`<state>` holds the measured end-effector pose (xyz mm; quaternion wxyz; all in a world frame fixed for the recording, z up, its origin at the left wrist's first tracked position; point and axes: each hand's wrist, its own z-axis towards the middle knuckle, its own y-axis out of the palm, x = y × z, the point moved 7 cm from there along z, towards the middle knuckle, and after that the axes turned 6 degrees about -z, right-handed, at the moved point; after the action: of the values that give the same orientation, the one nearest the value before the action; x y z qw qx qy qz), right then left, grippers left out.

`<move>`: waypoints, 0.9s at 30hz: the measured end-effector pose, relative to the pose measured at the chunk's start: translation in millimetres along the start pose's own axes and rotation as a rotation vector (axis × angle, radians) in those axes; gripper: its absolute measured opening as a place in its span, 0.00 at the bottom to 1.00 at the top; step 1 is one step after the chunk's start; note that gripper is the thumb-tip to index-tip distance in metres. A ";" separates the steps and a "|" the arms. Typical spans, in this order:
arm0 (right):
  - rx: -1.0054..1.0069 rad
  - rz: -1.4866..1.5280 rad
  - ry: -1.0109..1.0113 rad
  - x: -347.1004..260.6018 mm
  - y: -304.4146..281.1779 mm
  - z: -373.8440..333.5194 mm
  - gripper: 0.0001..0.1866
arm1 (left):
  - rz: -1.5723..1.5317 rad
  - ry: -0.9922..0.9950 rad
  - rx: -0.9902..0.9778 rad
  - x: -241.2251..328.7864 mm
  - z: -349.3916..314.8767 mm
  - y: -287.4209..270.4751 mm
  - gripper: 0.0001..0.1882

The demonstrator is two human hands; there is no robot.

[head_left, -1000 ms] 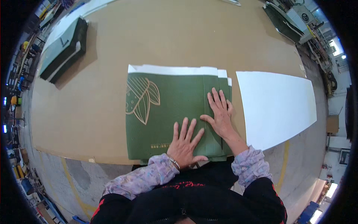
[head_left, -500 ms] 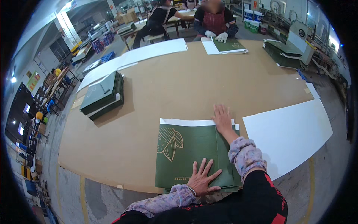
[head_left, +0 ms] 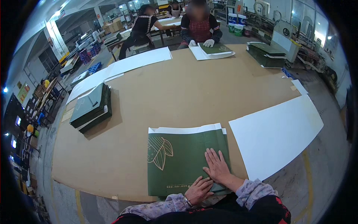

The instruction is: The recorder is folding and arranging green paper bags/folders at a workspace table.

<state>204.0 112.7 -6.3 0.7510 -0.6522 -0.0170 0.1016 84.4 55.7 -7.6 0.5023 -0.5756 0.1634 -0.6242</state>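
Observation:
A dark green printed paper sheet [head_left: 186,149], folded like a flat paper bag, lies in front of me with a pale leaf drawing on its left part. A white strip runs along its far edge. My right hand [head_left: 217,167] rests flat on the sheet's right side, its fingers stretched away from me. Close to the near edge, my left hand [head_left: 199,190] lies on the paper just below and left of the right one, its fingers extended. Neither hand grasps anything. More green layers show under the sheet's near edge.
A brown-topped table [head_left: 160,93] holds a stack of green folded sheets [head_left: 91,106] at left and white board [head_left: 278,136] at right. Long white sheets [head_left: 123,69] line the far left edge. Across the table, a gloved person handles another green sheet [head_left: 216,49] near a green pile [head_left: 265,55].
My right hand has slid from the sheet's far right edge toward me, near my left hand. The left hand's fingers have drawn closer together. The camera view has shifted.

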 end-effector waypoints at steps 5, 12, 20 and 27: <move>0.091 -0.121 0.069 45.9 31.3 89.0 0.36 | -0.085 0.088 -0.027 -0.5 -4.8 5.2 0.25; 0.241 -0.038 0.242 104.2 36.8 175.8 0.31 | -0.250 0.201 -0.109 7.5 -9.8 9.2 0.23; 0.277 -0.029 0.054 32.3 17.8 82.6 0.33 | -0.110 0.095 0.062 12.7 -22.6 17.0 0.20; 0.000 -0.024 -0.013 -24.3 -7.1 -67.5 0.35 | -0.026 0.119 -0.004 23.1 -19.0 9.6 0.24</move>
<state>191.8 41.7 -6.8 0.7521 -0.6512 -0.0297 0.0970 75.7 25.5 -7.7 0.4823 -0.5407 0.1868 -0.6634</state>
